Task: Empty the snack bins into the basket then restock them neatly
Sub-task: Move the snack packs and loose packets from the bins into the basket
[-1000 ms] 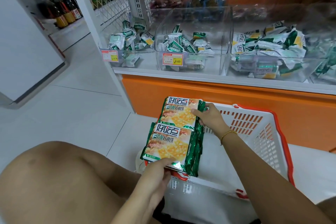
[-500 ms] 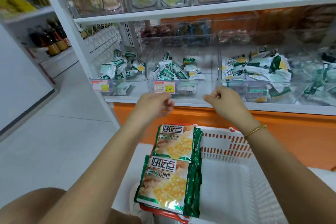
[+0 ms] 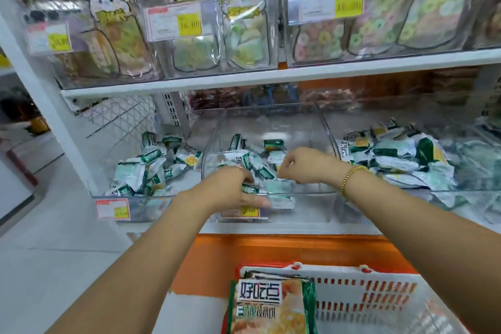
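Up from the basket (image 3: 379, 295) into the middle bin (image 3: 298, 122), the left hand (image 3: 230, 190) now grips packets (image 3: 250, 188), the right hand (image 3: 303, 165) is curled with its hold unclear: emptying begins.

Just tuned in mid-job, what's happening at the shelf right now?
A person has both hands in the middle clear bin on the lower shelf. The left hand grips small green-and-white snack packets at the bin's front. The right hand is curled over the pile further back, and whether it holds anything is unclear. The left bin and right bin hold packets too. The basket below holds large cracker packs at its left end.
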